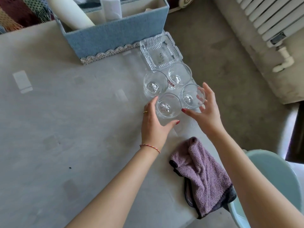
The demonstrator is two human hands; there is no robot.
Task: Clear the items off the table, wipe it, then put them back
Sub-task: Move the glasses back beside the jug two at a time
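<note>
Left hand: your left hand (153, 123) curves around the near glass (167, 105), fingers on its left side and thumb at its near side; whether the grip is firm, you cannot tell.
Right hand: your right hand (205, 111) is spread open beside the right glass (192, 96), fingers against its outer wall, thumb pointing toward the near glass, not closed on it.
Glasses: four clear glasses stand upright in a tight group near the right edge of the table (65, 129); the left glass (154, 84) and the far glass (180, 74) are just behind your hands, and no hand touches them.
Dish: a ribbed glass dish (160, 51) lies just beyond the far glass, at the table's far right corner.
Basket: a blue basket (105, 38) with a lace band stands left of the dish, with a white roll (70, 13) leaning in it.
Cloth: a purple cloth (204, 175) lies crumpled at the right edge, between your forearms, one corner hanging over the side.
Edges: the right glass and the dish are very near the right edge; past it is the floor, and a pale blue chair (276, 183) stands close to the near corner.
Open room: the whole left part of the table is bare, with only faint marks and one small dark speck (70, 167).
</note>
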